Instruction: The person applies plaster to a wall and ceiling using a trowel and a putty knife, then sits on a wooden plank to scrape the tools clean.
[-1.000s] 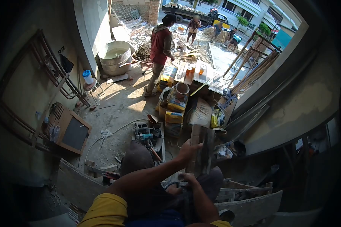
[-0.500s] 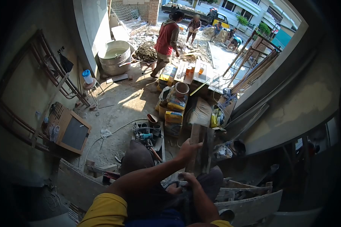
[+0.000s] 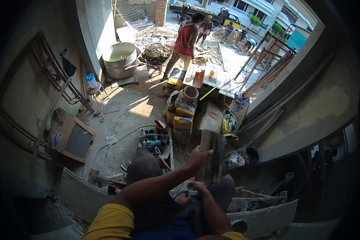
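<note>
A long board-like piece (image 3: pixel 205 146), light brown on one face with a dark grey face beside it, stands upright between my knees. My left hand (image 3: pixel 199 157) is closed around its edge at mid-height, with the thumb laid across the front. Lower down, my right hand (image 3: pixel 200 187) is closed at the bottom end of the same piece; its fingers are partly hidden. Just ahead of my knee sits a tool box (image 3: pixel 171 154) holding a teal power tool (image 3: pixel 152 143) and other tools.
Stacked cement bags (image 3: pixel 184 123) carry a bucket (image 3: pixel 191 93). A large metal tub (image 3: pixel 120 60) and a loaded wheelbarrow (image 3: pixel 155 56) stand by the doorway, near a person in red (image 3: pixel 186 42). A cable (image 3: pixel 124 135) crosses the floor. Wooden planks (image 3: pixel 264 214) lie beside me.
The person in red has stepped to the right, and the wheelbarrow sits slightly farther right. Both my hands keep their hold on the board-like piece, almost unmoved.
</note>
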`<state>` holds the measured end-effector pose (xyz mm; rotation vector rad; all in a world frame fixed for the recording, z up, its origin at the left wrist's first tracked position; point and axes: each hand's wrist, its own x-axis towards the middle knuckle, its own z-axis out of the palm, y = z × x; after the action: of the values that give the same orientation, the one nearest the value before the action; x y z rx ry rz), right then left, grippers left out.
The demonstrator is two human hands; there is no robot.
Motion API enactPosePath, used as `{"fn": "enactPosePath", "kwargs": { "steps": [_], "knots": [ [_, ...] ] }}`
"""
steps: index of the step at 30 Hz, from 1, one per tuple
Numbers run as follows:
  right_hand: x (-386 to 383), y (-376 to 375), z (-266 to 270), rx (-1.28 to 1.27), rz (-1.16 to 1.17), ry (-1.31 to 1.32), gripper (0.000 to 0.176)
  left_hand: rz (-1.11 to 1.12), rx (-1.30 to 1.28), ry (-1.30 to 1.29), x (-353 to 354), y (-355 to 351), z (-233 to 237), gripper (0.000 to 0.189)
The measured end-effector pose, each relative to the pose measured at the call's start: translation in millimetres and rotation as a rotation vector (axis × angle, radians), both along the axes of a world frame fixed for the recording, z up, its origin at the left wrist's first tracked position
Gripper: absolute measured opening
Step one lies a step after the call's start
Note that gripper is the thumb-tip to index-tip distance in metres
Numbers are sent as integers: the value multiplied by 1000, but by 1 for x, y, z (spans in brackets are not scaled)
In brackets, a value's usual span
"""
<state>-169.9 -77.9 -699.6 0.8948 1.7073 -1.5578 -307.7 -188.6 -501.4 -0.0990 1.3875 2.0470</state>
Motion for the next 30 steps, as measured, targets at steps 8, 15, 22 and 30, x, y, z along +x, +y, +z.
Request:
{"fn": "enactPosePath", "kwargs": {
  "steps": [8,15,22,30],
  "knots": [
    [-4,-5,23,78,55,-35,29,-15,-12,-3,0,-1,4,47],
    [4,5,-2,19,132,112,28,-21,-6,-4,-1,-1,2,46],
    [5,8,-16,60,210,90,41,-4,-19,19,0,0,0,47],
    [-2,5,-6,114,200,-64,40,-3,-4,15,0,0,-2,45]
  ]
}}
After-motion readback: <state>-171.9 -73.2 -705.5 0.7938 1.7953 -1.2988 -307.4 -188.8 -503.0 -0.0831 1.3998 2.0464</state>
